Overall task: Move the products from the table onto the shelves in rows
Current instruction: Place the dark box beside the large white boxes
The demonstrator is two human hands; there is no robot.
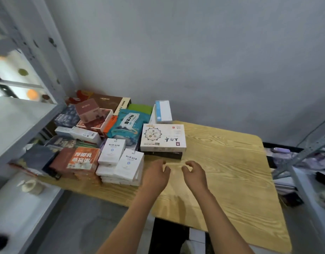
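Note:
Many product boxes are piled on the left half of a wooden table [231, 171]. A flat white box with black script [163, 137] lies on a dark box just beyond my hands. Left of it stand stacks of small white boxes [121, 162], orange boxes [83, 160] and a teal pouch [126, 125]. My left hand [156, 176] and my right hand [194, 174] hover side by side over the bare tabletop, fingers loosely curled, holding nothing. White shelves [17, 114] rise at the left.
A tape roll [32, 186] lies on the lower left shelf. A metal rack [308, 158] with dark items stands at the right. A grey wall is behind the table. The table's near edge is at the bottom, with floor below.

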